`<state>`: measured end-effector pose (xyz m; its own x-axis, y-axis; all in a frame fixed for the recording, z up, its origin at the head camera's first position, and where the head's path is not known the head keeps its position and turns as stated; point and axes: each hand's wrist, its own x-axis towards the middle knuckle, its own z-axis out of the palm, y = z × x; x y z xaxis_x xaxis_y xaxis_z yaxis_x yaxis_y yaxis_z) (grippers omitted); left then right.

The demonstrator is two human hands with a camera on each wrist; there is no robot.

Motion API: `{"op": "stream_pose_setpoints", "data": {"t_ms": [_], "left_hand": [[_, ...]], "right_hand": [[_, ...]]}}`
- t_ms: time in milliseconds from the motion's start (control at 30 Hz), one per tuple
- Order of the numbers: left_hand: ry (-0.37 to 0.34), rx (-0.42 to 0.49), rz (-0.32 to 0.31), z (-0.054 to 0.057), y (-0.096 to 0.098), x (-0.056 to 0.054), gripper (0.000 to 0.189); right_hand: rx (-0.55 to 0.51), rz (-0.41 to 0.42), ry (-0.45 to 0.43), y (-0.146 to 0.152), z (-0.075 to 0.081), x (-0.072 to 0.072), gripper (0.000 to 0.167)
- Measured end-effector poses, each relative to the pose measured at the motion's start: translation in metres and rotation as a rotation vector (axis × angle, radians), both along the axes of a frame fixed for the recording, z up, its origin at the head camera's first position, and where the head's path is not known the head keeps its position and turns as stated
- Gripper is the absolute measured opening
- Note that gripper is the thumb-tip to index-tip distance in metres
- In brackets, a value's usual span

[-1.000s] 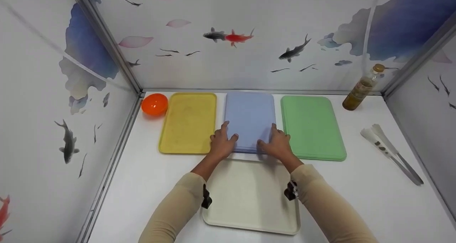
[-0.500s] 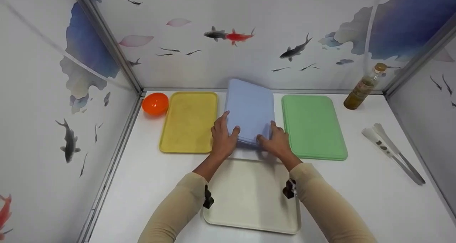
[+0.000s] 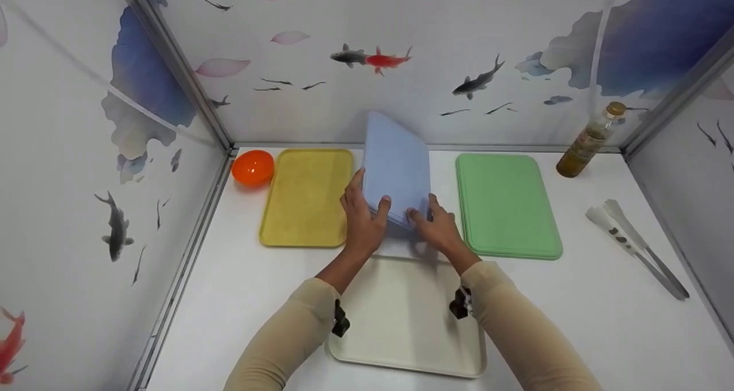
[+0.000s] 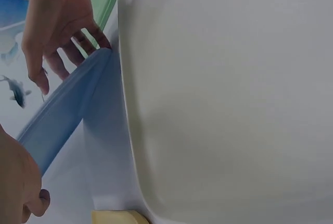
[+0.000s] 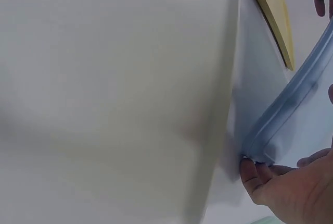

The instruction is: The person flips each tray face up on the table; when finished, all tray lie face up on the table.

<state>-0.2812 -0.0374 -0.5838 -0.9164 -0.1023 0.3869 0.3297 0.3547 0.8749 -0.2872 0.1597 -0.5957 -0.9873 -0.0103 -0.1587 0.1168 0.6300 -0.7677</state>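
A light blue tray (image 3: pixel 397 170) is raised at a slant, its far left corner highest, over the gap between a yellow tray (image 3: pixel 309 196) and a green tray (image 3: pixel 509 206). My left hand (image 3: pixel 364 222) grips its left edge, thumb on the upper face and fingers along the side. At the near right corner my right hand (image 3: pixel 440 225) holds it, thumb on top. In the right wrist view the blue tray's rim (image 5: pixel 291 96) shows a layered edge, with right-hand fingers (image 5: pixel 252 177) curled at its corner. A cream tray (image 3: pixel 410 316) lies below my forearms.
An orange bowl (image 3: pixel 253 168) stands left of the yellow tray. At the back right is a bottle of yellow-brown liquid (image 3: pixel 588 141), with white-tipped tongs (image 3: pixel 636 245) lying nearer. Printed walls close off the back and both sides.
The blue tray has come up off the table between both hands and tilted, its far edge rising most and its left side higher. My right hand has shifted slightly left. The other trays stay put.
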Motion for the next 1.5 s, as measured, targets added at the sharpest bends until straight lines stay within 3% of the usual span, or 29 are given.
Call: {"op": "stream_pose_setpoints", "data": {"t_ms": [33, 67, 267, 433, 700, 800, 933, 967, 1200, 1367, 1500], "left_hand": [[0.012, -0.006, 0.004, 0.001, 0.001, 0.0, 0.079], [0.002, -0.02, 0.012, 0.014, 0.004, 0.007, 0.077], [0.068, -0.06, 0.022, 0.024, 0.012, 0.009, 0.074], [0.094, -0.052, 0.008, 0.03, 0.02, 0.013, 0.074], [0.152, -0.069, -0.017, 0.034, 0.027, 0.016, 0.072], [0.138, -0.055, -0.03, 0.035, 0.028, 0.016, 0.073], [0.115, -0.036, -0.054, 0.036, 0.029, 0.016, 0.075], [0.11, -0.033, -0.06, 0.036, 0.03, 0.016, 0.075], [0.146, -0.007, -0.095, 0.038, 0.032, 0.016, 0.069], [0.16, 0.005, -0.121, 0.04, 0.033, 0.015, 0.065], [0.151, 0.029, -0.143, 0.041, 0.033, 0.015, 0.078]], "right_hand": [[-0.005, 0.005, 0.017, -0.001, -0.001, 0.0, 0.093], [-0.014, 0.008, 0.035, -0.003, -0.001, 0.0, 0.093], [-0.119, 0.015, 0.055, -0.009, 0.001, 0.002, 0.084], [-0.178, 0.025, 0.016, -0.013, 0.002, 0.005, 0.082], [-0.164, 0.043, 0.001, -0.015, 0.003, 0.008, 0.075], [-0.15, 0.057, 0.001, -0.003, -0.042, -0.018, 0.084], [-0.091, 0.084, 0.017, 0.008, -0.085, -0.045, 0.103], [-0.074, 0.082, 0.031, 0.006, -0.077, -0.042, 0.103], [-0.147, 0.136, 0.112, -0.017, 0.026, -0.003, 0.094], [-0.154, 0.157, 0.256, -0.023, 0.056, -0.012, 0.096], [-0.167, 0.181, 0.35, -0.028, 0.077, -0.02, 0.11]]}}
